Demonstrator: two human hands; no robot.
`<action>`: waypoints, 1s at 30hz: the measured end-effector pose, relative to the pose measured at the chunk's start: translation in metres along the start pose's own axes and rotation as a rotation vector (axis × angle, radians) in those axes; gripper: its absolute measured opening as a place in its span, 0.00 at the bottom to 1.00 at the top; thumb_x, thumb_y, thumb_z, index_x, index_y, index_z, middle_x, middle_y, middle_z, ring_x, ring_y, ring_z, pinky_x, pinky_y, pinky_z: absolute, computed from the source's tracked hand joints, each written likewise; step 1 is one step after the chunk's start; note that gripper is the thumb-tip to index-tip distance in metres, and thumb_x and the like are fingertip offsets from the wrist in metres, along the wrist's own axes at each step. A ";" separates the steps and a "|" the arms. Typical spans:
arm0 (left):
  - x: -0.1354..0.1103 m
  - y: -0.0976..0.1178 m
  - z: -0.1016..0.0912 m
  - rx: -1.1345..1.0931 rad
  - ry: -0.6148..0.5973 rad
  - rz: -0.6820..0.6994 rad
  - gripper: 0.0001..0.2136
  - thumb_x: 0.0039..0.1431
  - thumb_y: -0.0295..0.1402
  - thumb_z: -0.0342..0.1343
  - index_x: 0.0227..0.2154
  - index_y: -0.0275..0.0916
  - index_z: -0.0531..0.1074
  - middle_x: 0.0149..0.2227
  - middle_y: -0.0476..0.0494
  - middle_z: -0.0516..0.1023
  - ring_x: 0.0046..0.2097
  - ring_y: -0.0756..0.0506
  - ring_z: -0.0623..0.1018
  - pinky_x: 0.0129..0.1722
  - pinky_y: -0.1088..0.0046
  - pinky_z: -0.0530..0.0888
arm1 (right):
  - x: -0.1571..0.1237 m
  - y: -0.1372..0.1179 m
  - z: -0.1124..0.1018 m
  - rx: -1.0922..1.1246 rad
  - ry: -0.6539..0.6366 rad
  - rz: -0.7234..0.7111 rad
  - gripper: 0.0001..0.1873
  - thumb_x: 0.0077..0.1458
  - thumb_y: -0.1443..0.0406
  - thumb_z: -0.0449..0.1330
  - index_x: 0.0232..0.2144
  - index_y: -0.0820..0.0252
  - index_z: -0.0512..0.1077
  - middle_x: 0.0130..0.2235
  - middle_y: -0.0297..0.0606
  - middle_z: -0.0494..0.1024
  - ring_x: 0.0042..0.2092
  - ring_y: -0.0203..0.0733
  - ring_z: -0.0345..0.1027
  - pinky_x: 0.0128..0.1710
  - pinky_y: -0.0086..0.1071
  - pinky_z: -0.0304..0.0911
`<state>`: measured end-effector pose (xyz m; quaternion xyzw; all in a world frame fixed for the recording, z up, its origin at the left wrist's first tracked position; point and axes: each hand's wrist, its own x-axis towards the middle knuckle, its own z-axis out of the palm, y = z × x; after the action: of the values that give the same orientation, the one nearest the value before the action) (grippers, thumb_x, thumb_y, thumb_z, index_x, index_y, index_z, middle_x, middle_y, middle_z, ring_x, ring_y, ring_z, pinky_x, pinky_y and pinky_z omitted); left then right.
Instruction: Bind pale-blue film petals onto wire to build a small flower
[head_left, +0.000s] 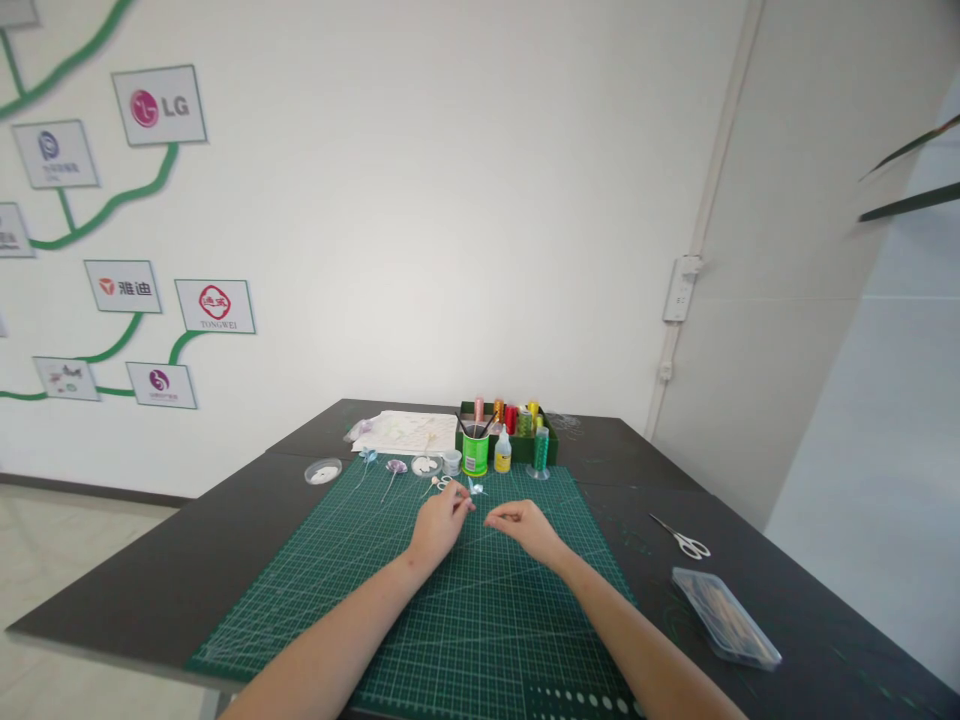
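Note:
Over the green cutting mat [480,600], my left hand [439,522] is closed in a pinch. A small light-blue flower [477,488] shows right at its fingertips, and the stem is hidden or too thin to see. A short gap to the right separates it from my right hand [529,530], whose thumb and fingers are pinched together. Whatever that pinch holds, if anything, is too small to make out. Beyond the left hand lie small white-handled scissors [444,483], a purple flower [397,466] and a blue flower [367,455] on thin stems.
Behind stand a green can of tools [475,455], a glue bottle [502,452], a green thread spool [541,452] and a box of thread spools [553,445]. White dishes [323,472] sit left. Scissors [690,545] and a clear plastic case [726,618] lie right.

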<state>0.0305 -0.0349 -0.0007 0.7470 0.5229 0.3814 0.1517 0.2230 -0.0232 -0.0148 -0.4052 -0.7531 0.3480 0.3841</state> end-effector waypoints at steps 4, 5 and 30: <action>0.001 -0.003 0.003 -0.091 0.006 -0.003 0.07 0.60 0.32 0.49 0.40 0.41 0.69 0.35 0.47 0.82 0.40 0.47 0.80 0.42 0.73 0.70 | -0.001 -0.003 0.000 0.030 0.001 0.005 0.16 0.50 0.55 0.60 0.28 0.62 0.80 0.17 0.30 0.65 0.21 0.31 0.44 0.20 0.26 0.40; 0.002 -0.004 0.004 -0.110 0.002 -0.006 0.08 0.60 0.32 0.49 0.39 0.41 0.70 0.35 0.47 0.82 0.41 0.47 0.80 0.42 0.73 0.70 | 0.000 -0.003 0.000 0.037 0.003 0.002 0.17 0.50 0.55 0.60 0.28 0.62 0.80 0.17 0.31 0.66 0.21 0.31 0.44 0.21 0.26 0.40; 0.024 -0.035 -0.003 -0.581 0.204 -0.267 0.07 0.56 0.35 0.53 0.34 0.37 0.68 0.33 0.41 0.82 0.34 0.45 0.81 0.36 0.68 0.75 | 0.009 0.042 -0.069 -0.051 0.412 0.121 0.16 0.45 0.54 0.61 0.26 0.61 0.81 0.24 0.38 0.78 0.28 0.43 0.68 0.29 0.33 0.59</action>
<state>0.0088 0.0006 -0.0112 0.5555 0.4982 0.5639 0.3539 0.2931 0.0170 -0.0153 -0.5219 -0.6415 0.2614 0.4978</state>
